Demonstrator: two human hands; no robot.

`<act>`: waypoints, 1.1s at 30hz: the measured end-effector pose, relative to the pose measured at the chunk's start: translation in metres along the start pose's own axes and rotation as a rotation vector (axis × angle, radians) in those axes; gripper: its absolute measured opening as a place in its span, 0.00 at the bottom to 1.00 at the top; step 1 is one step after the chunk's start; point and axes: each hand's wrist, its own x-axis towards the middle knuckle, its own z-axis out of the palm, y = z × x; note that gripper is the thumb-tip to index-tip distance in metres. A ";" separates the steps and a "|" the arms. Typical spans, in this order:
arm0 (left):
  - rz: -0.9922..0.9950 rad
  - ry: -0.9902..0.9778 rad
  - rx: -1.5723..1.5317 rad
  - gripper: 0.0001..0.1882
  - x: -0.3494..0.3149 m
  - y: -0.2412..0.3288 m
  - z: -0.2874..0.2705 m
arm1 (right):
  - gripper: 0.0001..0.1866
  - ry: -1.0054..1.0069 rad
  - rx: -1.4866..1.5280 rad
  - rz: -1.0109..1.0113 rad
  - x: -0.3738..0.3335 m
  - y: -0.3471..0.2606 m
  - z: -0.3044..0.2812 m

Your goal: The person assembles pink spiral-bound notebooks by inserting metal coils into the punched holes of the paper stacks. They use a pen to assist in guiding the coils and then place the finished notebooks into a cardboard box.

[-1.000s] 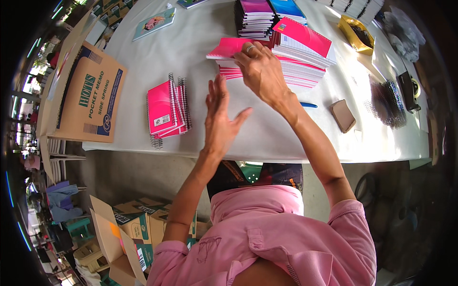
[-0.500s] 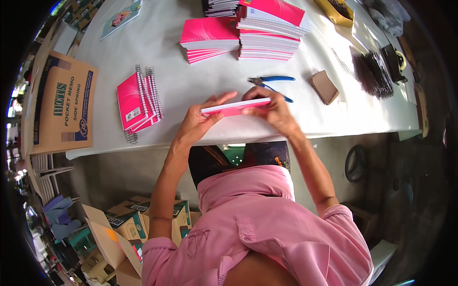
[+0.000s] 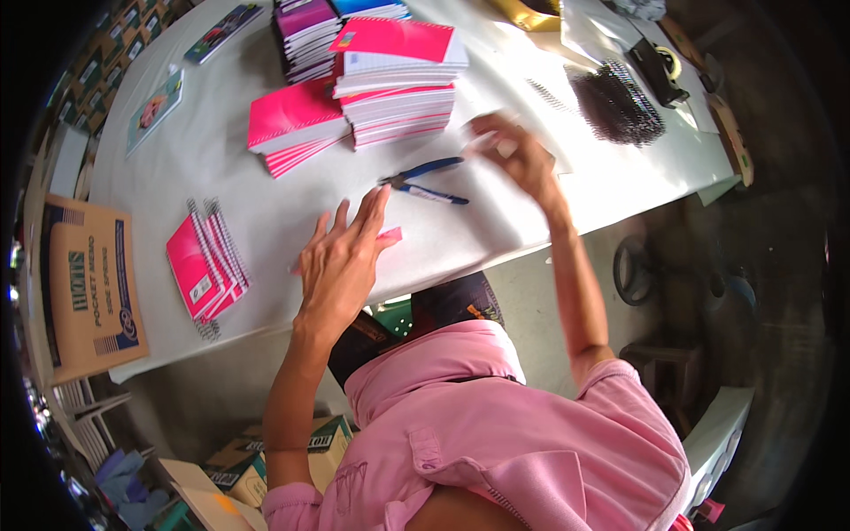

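My left hand (image 3: 341, 257) lies with its fingers stretched and spread over a pink booklet (image 3: 390, 235) near the table's front edge. Only small pink bits of the booklet show beside the fingers. Blurred and raised, my right hand (image 3: 518, 159) is over the table right of the pliers, its fingers bent; whether it holds anything is unclear. The brown block is not visible, and my right hand covers about where it lay. Blue-handled pliers (image 3: 429, 193) lie with handles apart just beyond my left fingertips.
Beyond the pliers stand stacks of pink booklets (image 3: 403, 102). Spiral-bound pink notebooks (image 3: 199, 265) lie at the left, by a cardboard box (image 3: 93, 283). Black wire coils (image 3: 620, 104) and a tape dispenser (image 3: 657, 71) sit at the right. A yellow container (image 3: 531, 13) stands at the back.
The view has turned and shifted right. Both hands held the pink booklet; now it is down under my left hand, and my right hand has let go and moved away to the right.
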 end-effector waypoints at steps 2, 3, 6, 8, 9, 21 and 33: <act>0.014 -0.024 -0.039 0.33 0.004 0.005 -0.002 | 0.18 0.340 -0.317 -0.064 0.015 0.076 -0.046; 0.014 -0.034 -0.057 0.34 0.007 0.008 -0.003 | 0.17 0.450 -0.534 -0.066 0.020 0.112 -0.072; 0.008 -0.017 -0.055 0.34 0.008 0.005 -0.002 | 0.11 0.382 -0.990 0.046 0.030 0.155 -0.085; -0.002 -0.008 -0.061 0.34 0.004 0.004 -0.001 | 0.08 0.377 -0.961 0.033 0.032 0.162 -0.083; -0.018 -0.022 -0.070 0.34 0.004 0.005 -0.002 | 0.08 0.332 -0.928 0.104 0.032 0.161 -0.085; 0.007 -0.001 -0.042 0.29 0.007 -0.002 -0.001 | 0.12 -0.270 0.107 -0.278 -0.027 -0.037 -0.028; 0.033 -0.033 -0.011 0.28 0.011 -0.008 0.002 | 0.09 -0.254 0.212 -0.149 -0.025 -0.048 0.018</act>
